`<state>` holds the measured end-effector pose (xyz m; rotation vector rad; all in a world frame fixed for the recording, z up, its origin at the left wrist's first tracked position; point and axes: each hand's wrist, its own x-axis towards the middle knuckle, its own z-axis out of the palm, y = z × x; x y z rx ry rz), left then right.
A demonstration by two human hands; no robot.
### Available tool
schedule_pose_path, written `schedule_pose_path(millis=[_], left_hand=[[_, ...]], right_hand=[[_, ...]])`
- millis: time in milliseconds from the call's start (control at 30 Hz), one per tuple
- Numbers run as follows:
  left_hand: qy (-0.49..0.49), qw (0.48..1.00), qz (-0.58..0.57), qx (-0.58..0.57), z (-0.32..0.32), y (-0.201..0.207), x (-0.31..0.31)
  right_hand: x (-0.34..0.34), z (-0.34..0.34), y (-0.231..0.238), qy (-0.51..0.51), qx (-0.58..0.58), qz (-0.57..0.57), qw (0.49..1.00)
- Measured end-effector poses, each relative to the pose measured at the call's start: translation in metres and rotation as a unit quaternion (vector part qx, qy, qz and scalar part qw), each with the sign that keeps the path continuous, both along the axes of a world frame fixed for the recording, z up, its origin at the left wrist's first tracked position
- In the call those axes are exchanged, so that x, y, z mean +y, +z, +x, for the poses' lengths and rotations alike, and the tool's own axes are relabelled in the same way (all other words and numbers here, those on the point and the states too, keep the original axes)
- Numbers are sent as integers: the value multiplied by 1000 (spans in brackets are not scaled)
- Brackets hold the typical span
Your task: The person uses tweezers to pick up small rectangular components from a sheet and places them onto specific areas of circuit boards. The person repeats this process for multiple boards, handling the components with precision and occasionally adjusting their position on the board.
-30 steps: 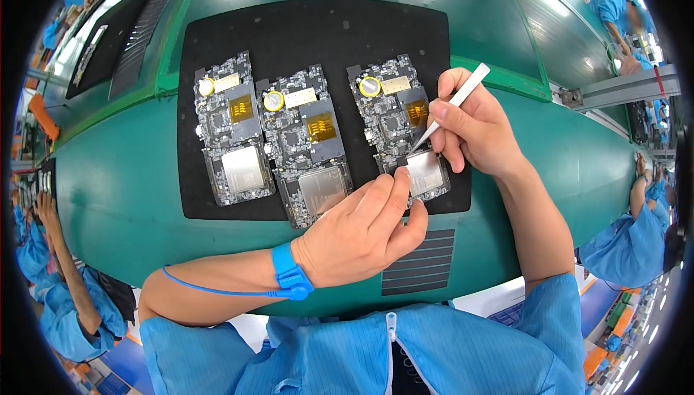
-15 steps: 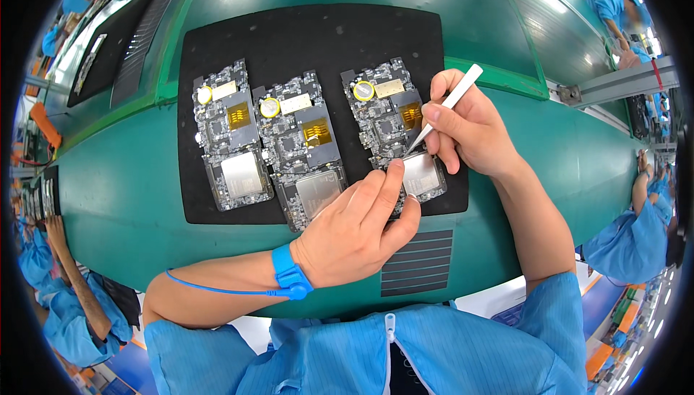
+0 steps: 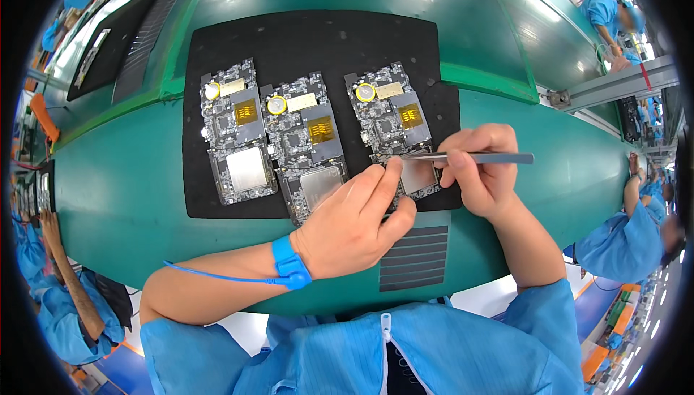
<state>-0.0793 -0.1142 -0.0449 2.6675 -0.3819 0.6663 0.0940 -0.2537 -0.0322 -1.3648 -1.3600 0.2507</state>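
Observation:
Three circuit boards lie side by side on a black mat (image 3: 311, 41): a left board (image 3: 235, 131), a middle board (image 3: 303, 142) and a right board (image 3: 394, 120). My left hand (image 3: 358, 225), with a blue wrist strap (image 3: 290, 263), presses its fingertips on the right board's lower edge. My right hand (image 3: 481, 174) holds grey tweezers (image 3: 470, 157) almost level, their tip over the right board's silver shield (image 3: 418, 175).
The mat rests on a green workbench (image 3: 116, 192) with a ribbed grey patch (image 3: 413, 258) near me. A second black mat (image 3: 108, 44) lies at the far left. Other people in blue coats work at the left and right edges.
My right hand has tilted the tweezers from steeply upright to nearly level, tip pointing left. The view has shifted a little; my left hand stays on the right board.

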Motion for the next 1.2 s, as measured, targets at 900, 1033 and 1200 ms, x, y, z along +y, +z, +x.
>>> schedule_pose_path(millis=[900, 1033, 1200], left_hand=[[18, 993, 102, -55, -6, -1, -2], [12, 998, 41, -45, -7, -1, -1], [0, 955, -289, 63, -12, 23, 14]], right_hand=[[-5, -30, -17, -60, -77, -7, 995], [-7, -32, -8, -36, -31, 1, 999], [-10, -46, 9, -53, 153, 41, 986]])
